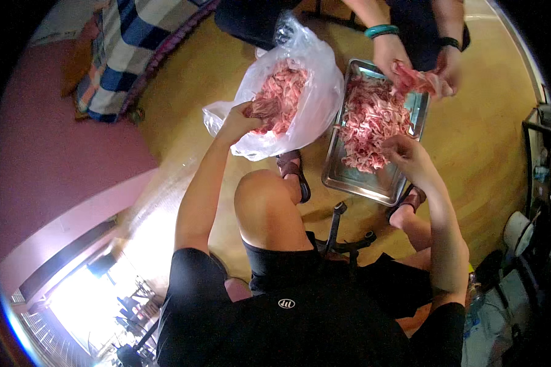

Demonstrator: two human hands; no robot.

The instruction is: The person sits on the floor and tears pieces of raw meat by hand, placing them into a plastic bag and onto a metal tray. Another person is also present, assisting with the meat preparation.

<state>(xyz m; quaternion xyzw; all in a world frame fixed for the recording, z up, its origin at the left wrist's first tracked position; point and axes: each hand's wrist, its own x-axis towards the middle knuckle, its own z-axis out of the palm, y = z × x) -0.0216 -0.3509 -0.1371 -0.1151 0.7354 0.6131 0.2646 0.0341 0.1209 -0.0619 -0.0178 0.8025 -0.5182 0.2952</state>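
Observation:
My left hand [241,123] grips a darker clump of raw meat [264,108] at the left side of a translucent plastic bag [323,98]. Inside the spread-open bag lies a heap of sliced raw meat [287,87]. My right hand [405,153] is over the lower right of a rectangular metal tray [365,181], its fingers curled at the edge of a pile of meat strips [372,124]. Whether those fingertips pinch a strip is hard to see. The near end of the tray shows bare metal.
Across from me, another person's hands [390,57] stretch a strip of meat [422,81] over the tray's far end; a green bangle [382,31] circles one wrist. My sandaled foot [294,172] is below the bag. A chair base [344,236] stands between my legs. Checked cloth [128,50] hangs at upper left.

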